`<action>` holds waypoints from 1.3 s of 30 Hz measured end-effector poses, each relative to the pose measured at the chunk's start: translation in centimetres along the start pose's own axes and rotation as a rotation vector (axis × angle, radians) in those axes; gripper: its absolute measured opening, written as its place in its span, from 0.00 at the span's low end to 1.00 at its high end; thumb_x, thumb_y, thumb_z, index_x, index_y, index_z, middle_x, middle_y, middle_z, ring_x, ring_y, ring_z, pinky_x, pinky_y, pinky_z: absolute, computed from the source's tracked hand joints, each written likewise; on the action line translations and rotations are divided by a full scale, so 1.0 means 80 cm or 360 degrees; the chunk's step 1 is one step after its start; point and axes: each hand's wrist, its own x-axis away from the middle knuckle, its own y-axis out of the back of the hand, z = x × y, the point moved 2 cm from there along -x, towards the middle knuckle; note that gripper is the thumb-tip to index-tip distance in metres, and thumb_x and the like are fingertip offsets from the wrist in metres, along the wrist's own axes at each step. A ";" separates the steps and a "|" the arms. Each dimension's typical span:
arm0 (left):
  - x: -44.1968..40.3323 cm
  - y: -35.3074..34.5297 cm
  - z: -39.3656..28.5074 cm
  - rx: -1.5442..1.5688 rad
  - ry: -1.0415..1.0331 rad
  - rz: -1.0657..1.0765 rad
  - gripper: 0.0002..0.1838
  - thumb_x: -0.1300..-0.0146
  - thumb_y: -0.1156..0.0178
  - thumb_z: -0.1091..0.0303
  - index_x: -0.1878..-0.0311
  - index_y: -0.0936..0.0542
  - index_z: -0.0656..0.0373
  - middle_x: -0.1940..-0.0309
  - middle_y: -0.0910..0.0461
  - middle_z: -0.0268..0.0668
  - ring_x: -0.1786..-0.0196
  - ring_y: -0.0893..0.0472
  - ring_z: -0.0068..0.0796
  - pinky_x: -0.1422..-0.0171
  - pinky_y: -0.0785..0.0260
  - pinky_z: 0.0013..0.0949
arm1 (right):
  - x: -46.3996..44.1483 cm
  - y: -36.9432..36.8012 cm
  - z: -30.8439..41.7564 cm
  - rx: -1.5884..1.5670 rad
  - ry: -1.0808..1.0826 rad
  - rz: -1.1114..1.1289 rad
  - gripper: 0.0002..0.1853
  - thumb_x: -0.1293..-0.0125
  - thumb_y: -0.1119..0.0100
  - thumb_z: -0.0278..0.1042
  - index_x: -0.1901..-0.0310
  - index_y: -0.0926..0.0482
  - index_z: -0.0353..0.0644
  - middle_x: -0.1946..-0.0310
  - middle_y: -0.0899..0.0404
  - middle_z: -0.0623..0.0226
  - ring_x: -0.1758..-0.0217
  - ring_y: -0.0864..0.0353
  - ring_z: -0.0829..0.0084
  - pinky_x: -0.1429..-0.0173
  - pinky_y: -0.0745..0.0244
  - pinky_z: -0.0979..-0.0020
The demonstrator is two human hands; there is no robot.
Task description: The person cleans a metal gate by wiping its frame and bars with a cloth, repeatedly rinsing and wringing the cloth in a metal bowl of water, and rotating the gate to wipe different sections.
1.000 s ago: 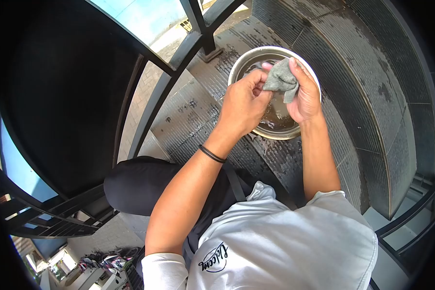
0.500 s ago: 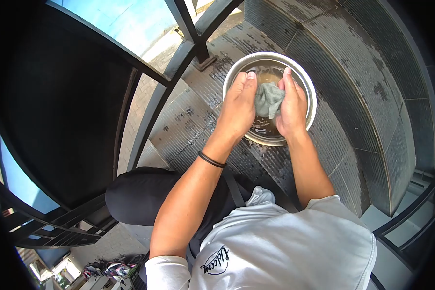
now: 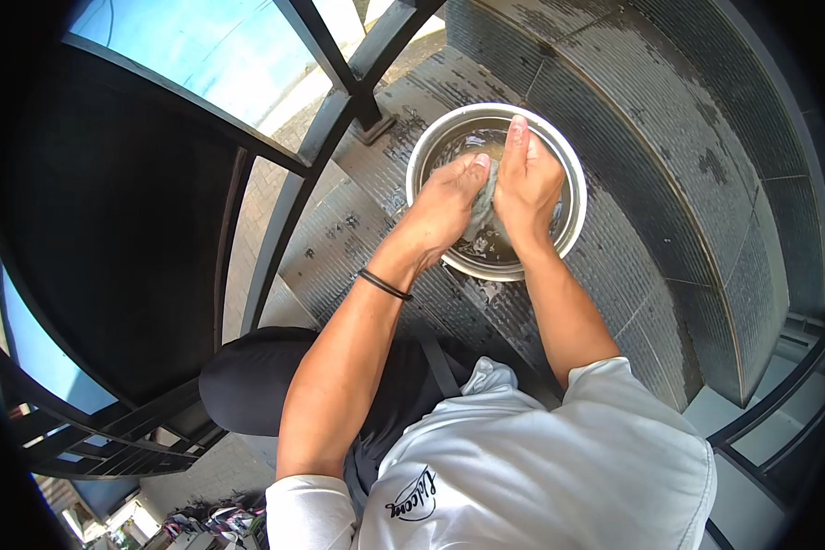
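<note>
A round metal basin (image 3: 416, 174) with murky water in it stands on the ribbed tile step. Over the water, a wet grey-green cloth (image 3: 482, 213) is bunched between my two hands, mostly covered by them. My left hand (image 3: 449, 200), with a black band on its wrist, closes on the cloth's left side. On the other side my right hand (image 3: 530, 188) is curled around the cloth with its thumb pointing up. Both hands are close together inside the basin's rim.
Ribbed dark tile steps (image 3: 651, 147) curve up on the right, with wet patches. A black metal railing (image 3: 335, 110) runs along the left, near the basin. My bent knee (image 3: 247, 380) is below left.
My hands have come closer together and squeezed the cloth, which shows less now. The right hand has turned and curled its fingers in. The view has shifted slightly.
</note>
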 end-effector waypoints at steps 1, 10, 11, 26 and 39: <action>0.000 -0.001 0.000 -0.0006 -0.0019 0.0094 0.18 0.20 0.52 0.59 0.44 0.22 0.65 0.49 0.19 0.37 0.47 0.23 0.22 0.38 0.31 0.28 | -0.013 0.003 -0.008 0.0013 -0.0146 0.0079 0.26 0.22 0.50 0.46 0.74 0.23 0.32 0.85 0.29 0.50 0.81 0.28 0.59 0.70 0.34 0.58; 0.011 0.015 -0.026 -0.0946 -0.0209 -0.0303 0.15 0.27 0.42 0.57 0.62 0.18 0.60 0.68 0.20 0.39 0.60 0.20 0.32 0.52 0.28 0.38 | -0.042 0.078 -0.015 0.0153 -0.0179 0.0416 0.22 0.27 0.42 0.54 0.63 0.15 0.39 0.80 0.25 0.66 0.75 0.29 0.72 0.62 0.29 0.64; 0.012 0.014 -0.018 -0.0949 -0.0208 -0.0307 0.15 0.27 0.42 0.57 0.62 0.18 0.60 0.68 0.20 0.39 0.60 0.20 0.32 0.52 0.28 0.38 | -0.036 0.076 -0.010 0.0386 0.0192 0.0609 0.18 0.30 0.38 0.50 0.59 0.15 0.40 0.70 0.21 0.62 0.65 0.25 0.67 0.55 0.28 0.62; 0.055 0.027 0.007 -0.2261 -0.0812 -0.0305 0.31 0.38 0.36 0.62 0.34 0.27 0.66 0.37 0.23 0.48 0.25 0.34 0.48 0.21 0.47 0.50 | -0.030 0.038 -0.027 0.0387 0.0435 0.1261 0.06 0.38 0.38 0.26 0.60 0.22 0.40 0.57 0.21 0.63 0.51 0.24 0.69 0.46 0.31 0.63; 0.032 0.004 -0.056 -0.0990 -0.0674 -0.0127 0.11 0.37 0.33 0.63 0.59 0.22 0.58 0.67 0.20 0.33 0.58 0.23 0.26 0.53 0.31 0.33 | -0.052 0.088 0.010 0.0088 0.0346 0.1466 0.13 0.44 0.30 0.32 0.65 0.27 0.40 0.70 0.28 0.72 0.63 0.30 0.81 0.57 0.32 0.74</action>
